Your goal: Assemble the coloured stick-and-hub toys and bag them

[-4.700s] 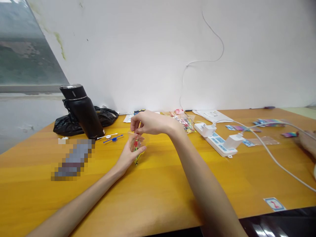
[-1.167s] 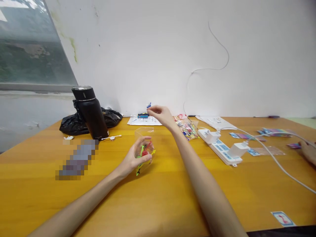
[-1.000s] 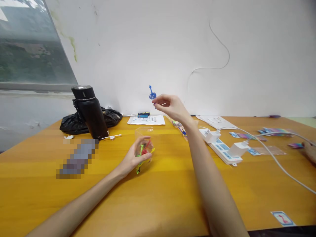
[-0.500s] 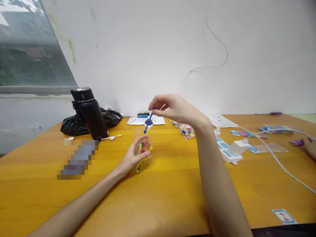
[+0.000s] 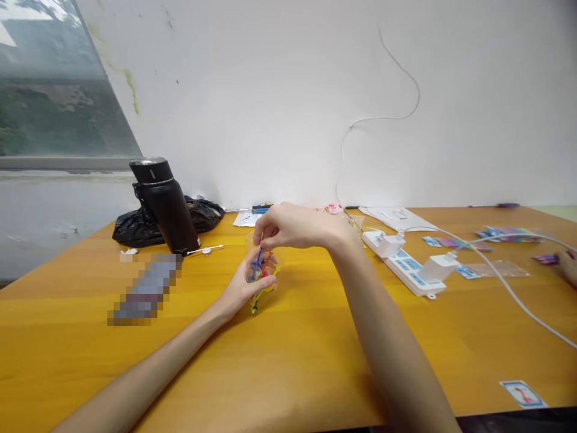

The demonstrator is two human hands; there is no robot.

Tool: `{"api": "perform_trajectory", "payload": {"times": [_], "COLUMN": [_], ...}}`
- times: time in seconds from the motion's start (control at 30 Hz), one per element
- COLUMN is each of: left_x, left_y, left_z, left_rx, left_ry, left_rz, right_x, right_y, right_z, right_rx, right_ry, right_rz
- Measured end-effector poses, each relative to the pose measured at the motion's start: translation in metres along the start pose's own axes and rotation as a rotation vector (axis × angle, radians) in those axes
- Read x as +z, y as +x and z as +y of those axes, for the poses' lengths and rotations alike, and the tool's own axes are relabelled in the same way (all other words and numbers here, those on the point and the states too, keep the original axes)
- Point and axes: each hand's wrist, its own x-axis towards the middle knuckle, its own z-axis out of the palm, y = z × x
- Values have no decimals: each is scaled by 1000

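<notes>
The left hand [image 5: 241,288] is curled around a small clear bag [image 5: 264,273] near the middle of the desk [image 5: 288,355], thumb and fingers closed on its side so that the mouth faces up. Inside the bag lie small coloured plastic picks, red, green and yellow. The right hand [image 5: 293,227] sits just above the bag's mouth, at about 1 o'clock from the left hand, with thumb and forefinger pinched shut on a blue pick [image 5: 258,257] whose lower end is already inside the bag.

To do this well, the left hand should, as I judge it, keep the mouth spread and steady instead of squeezing it flat, since thin film tends to close on itself. The right hand would do best to feed the pick straight down along its length, point first, so the round middle part does not catch on the rim, and to let go only once most of it is below the edge. A slanted pick could snag on those already inside or poke the film.

A white pick [image 5: 205,250] lies on the desk at 10 o'clock from the bag, beside the black flask [image 5: 164,204]. A power strip [image 5: 408,267] with plugged chargers lies at 3 o'clock, well apart. Another person's hand [image 5: 568,267] shows at the far right edge.
</notes>
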Motion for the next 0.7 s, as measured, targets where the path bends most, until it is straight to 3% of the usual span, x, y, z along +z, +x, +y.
{"api": "perform_trajectory", "payload": {"times": [0.07,0.23,0.47,0.6,0.7], "left_x": [0,0,1,1,1], "left_y": [0,0,-3,-3,-2], "left_z": [1,0,-3,-6,-5], "left_rx": [-3,-4,1,-19,-18], "left_ry": [-7,-5,8,-21,-34], "left_rz": [-6,-37,-95,-91,-63], "right_x": [1,2,9,19,32], "right_y": [0,2,15,30,44], "right_z": [0,7,20,39,63], "right_rx": [7,-38,-111,-87,-138], "right_ry": [-5,-13,169,283,504], "right_rz": [-22,59,213,283,278]}}
